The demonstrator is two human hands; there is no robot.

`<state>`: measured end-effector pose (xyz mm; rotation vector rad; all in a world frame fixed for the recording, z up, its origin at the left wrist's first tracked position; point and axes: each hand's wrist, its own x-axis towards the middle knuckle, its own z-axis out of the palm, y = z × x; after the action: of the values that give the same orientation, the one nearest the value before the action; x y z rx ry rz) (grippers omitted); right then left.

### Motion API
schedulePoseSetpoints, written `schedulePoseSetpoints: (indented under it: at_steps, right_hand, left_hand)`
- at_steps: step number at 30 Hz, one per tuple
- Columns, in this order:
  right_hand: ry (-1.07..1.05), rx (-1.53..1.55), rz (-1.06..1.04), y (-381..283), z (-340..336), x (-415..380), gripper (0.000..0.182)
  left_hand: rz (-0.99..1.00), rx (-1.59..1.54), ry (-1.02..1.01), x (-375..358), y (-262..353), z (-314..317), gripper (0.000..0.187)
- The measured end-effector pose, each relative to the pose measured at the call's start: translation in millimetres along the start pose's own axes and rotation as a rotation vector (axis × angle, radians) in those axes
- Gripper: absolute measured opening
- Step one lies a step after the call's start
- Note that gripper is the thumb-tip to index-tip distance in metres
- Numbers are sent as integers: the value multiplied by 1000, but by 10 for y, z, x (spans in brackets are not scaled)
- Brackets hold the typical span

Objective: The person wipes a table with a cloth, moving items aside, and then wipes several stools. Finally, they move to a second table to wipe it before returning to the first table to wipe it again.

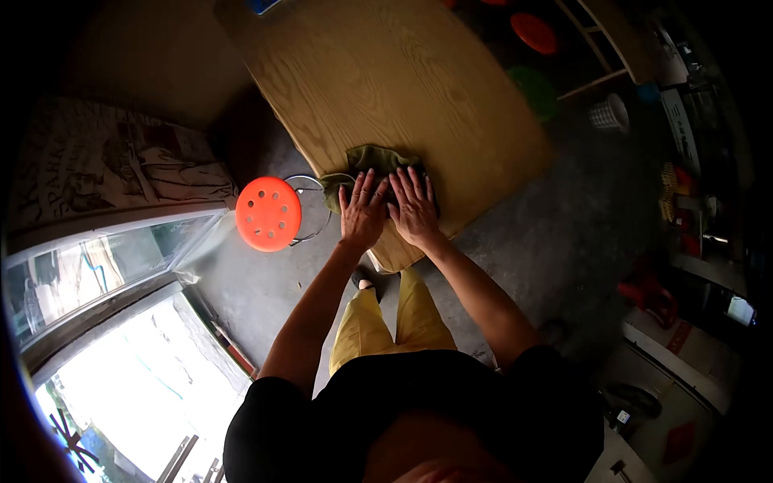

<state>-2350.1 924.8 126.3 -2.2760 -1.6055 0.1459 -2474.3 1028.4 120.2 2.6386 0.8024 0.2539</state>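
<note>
A dark olive-green cloth [377,158] lies bunched on the near part of a wooden table [386,80]. My left hand [364,211] presses flat on the cloth, its fingers stretched forward and slightly apart. Beside it, my right hand [414,208] also lies flat on the cloth with fingers spread. Both palms face down, and neither hand grips the fabric. One corner of the cloth hangs over the table's left edge. What lies under the palms is hidden.
An orange round stool [268,214] with holes in its seat stands left of the table. A white basket [609,113] sits on the floor at the right, near another orange stool [534,33]. Glass panels [105,258] line the left side, and cluttered shelves the right.
</note>
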Motion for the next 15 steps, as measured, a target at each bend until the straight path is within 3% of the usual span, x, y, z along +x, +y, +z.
schedulePoseSetpoints:
  at_steps: [5, 8, 12, 15]
  right_hand:
    - [160, 8, -48, 628, 38, 1338, 57]
    - [200, -28, -48, 1201, -43, 1766, 51]
    - [266, 5, 67, 2170, -307, 1622, 47]
    - [246, -24, 211, 2581, -610, 953, 45]
  left_hand:
    - [16, 156, 106, 1437, -335, 43, 56]
    - [-21, 202, 114, 2158, -112, 241, 56]
    - [73, 170, -138, 2786, 761, 512, 57]
    - [221, 149, -181, 2633, 1478, 880, 57]
